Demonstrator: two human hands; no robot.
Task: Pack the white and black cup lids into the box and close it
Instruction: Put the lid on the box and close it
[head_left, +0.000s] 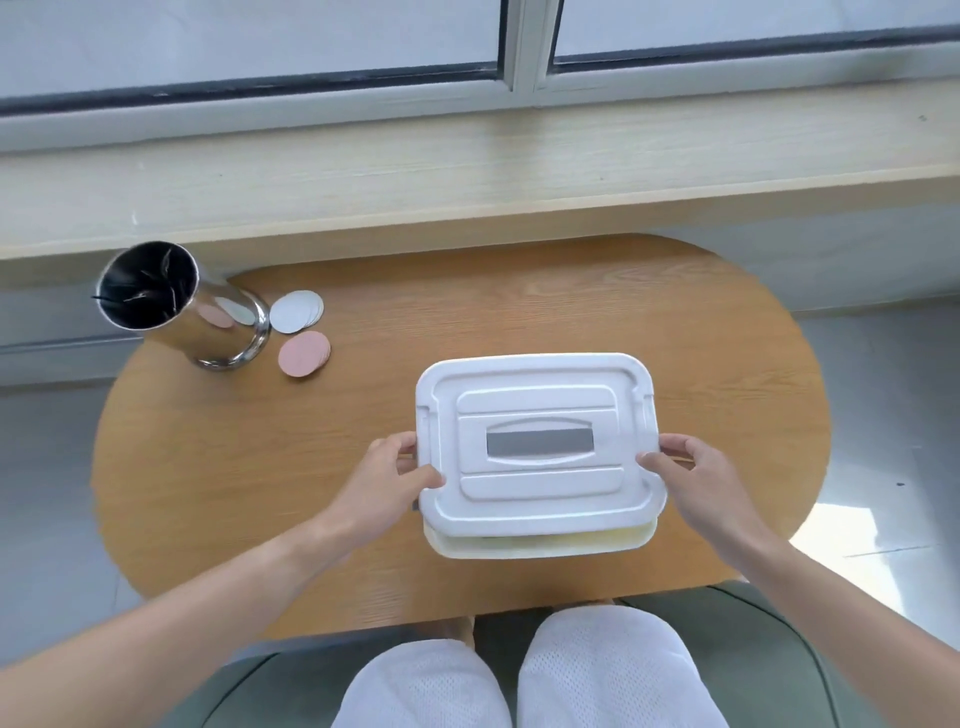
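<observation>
A white plastic box lid (537, 441) with a grey rectangle in its handle recess lies over a cream box (540, 545) on the oval wooden table (260, 467). The lid sits slightly askew, and the box's near edge shows beneath it. My left hand (395, 475) grips the lid's left edge, thumb on top. My right hand (691, 467) grips the right edge the same way. The box's inside is hidden. A stack of white round lids (295, 310) and a stack of pink ones (304, 353) lie at the far left.
A shiny metal cup (176, 306) holding thin dark sticks stands at the table's far left corner, beside the round lids. A pale wooden sill (467, 171) and window run behind the table. My knees and a green seat are below the near edge.
</observation>
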